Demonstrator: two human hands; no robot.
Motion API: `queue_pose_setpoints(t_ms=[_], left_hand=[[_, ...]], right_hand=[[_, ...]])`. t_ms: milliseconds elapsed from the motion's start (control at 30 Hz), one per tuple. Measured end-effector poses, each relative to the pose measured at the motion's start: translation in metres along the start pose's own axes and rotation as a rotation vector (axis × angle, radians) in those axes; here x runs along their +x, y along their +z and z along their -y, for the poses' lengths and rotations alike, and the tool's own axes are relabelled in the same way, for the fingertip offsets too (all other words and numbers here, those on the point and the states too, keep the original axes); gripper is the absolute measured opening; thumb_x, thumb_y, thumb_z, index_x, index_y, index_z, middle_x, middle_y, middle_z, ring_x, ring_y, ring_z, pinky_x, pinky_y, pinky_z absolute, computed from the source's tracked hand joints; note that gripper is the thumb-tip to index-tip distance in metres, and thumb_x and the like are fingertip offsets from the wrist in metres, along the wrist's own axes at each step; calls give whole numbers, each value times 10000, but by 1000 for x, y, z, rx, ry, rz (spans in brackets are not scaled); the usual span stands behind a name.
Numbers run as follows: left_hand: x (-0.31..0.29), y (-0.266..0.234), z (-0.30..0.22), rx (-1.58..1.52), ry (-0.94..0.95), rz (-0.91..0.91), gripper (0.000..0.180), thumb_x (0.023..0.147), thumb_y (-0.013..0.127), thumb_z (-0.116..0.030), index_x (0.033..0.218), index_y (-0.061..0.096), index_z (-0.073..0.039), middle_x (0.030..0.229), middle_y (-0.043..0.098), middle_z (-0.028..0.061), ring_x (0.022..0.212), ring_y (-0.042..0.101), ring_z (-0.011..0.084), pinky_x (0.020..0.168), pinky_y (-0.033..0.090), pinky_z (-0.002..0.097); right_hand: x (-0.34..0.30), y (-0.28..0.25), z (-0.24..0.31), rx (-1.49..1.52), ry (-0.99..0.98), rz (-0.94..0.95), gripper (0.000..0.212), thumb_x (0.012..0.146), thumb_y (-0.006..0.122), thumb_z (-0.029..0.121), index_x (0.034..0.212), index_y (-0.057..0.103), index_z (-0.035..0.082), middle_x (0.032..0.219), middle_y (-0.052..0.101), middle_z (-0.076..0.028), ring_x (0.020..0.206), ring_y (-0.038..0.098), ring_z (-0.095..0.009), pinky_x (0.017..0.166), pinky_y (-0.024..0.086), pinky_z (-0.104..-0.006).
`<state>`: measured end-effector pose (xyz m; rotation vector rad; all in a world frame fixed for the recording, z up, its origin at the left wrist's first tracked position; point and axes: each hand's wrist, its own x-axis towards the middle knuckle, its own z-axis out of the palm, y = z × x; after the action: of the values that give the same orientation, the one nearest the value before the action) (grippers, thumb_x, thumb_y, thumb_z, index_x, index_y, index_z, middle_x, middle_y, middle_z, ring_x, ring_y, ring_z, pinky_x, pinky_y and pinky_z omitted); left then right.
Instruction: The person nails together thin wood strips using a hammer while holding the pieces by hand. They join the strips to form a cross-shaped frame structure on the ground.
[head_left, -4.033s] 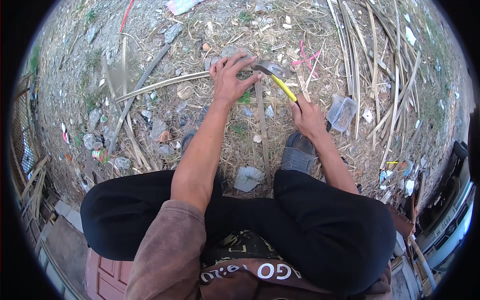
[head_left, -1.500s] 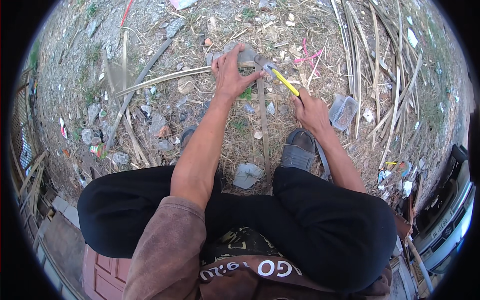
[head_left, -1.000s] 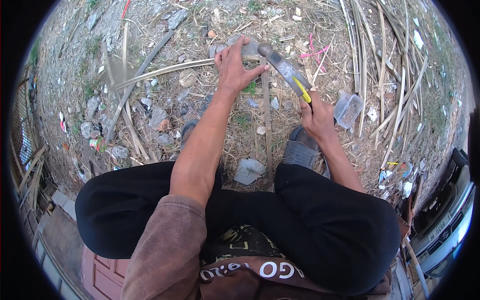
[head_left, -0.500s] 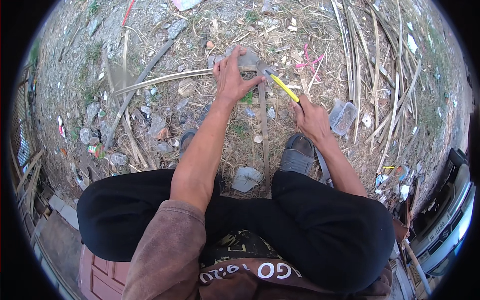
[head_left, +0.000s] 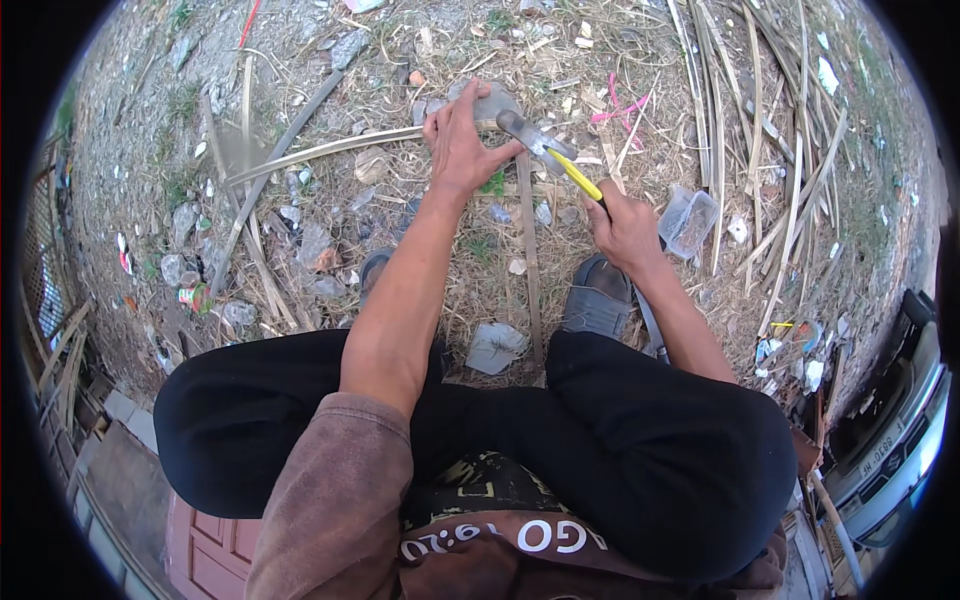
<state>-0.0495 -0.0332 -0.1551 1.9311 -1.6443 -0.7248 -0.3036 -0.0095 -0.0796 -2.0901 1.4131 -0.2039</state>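
Since half a second ago, my hammer [head_left: 545,152] has come down a little, its metal head now at the grey stone [head_left: 490,100]. Right hand [head_left: 625,225] is closed around the yellow handle; left hand [head_left: 462,145] lies spread, fingers pinning a pale bamboo strip [head_left: 330,152] against the stone. Near my right hand sits a clear plastic box [head_left: 688,220]; I cannot tell its contents. Dry grass, pebbles and loose slats [head_left: 740,130] crowd the ground; my shoe [head_left: 597,295] sits close below.

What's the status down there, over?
Left hand pressing long pale bamboo strip on grey stone. Right hand gripping yellow-handled hammer. Nothing blocking.
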Motion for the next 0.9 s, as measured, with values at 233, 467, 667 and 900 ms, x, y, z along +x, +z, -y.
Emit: queue_pose_setpoints(t_ms=[233, 467, 667, 900], left_hand=[[2, -6, -1, -47, 7, -17, 1116, 612, 892, -440, 1503, 324, -82, 1364, 559, 9, 1283, 455, 265, 1134, 173, 458], [-5, -1, -3, -9, -29, 29, 1105, 614, 890, -455, 1498, 338, -87, 1366, 559, 25, 1294, 447, 252, 1137, 172, 455], [2, -2, -5, -17, -33, 26, 1150, 585, 892, -565, 1490, 359, -94, 1360, 559, 28, 1309, 439, 250, 1131, 187, 453], [-1, -7, -3, 2, -46, 49, 1120, 623, 889, -523, 1505, 339, -106, 1385, 552, 2, 1317, 432, 248, 1141, 184, 457]], right_hand=[[-2, -1, 13, 116, -10, -68, 239, 988, 588, 295, 967, 520, 67, 569, 571, -192, 519, 597, -427, 469, 432, -514], [1, -1, 4, 7, 58, -26, 233, 998, 571, 294, 944, 526, 72, 547, 557, -183, 507, 593, -413, 466, 429, -514], [0, 5, -10, -17, -47, -65, 239, 998, 578, 275, 936, 527, 50, 542, 542, -176, 490, 582, -396, 457, 426, -474], [3, -3, 10, 129, -26, -123, 228, 982, 601, 260, 936, 508, 57, 534, 548, -189, 505, 588, -420, 458, 429, -495]])
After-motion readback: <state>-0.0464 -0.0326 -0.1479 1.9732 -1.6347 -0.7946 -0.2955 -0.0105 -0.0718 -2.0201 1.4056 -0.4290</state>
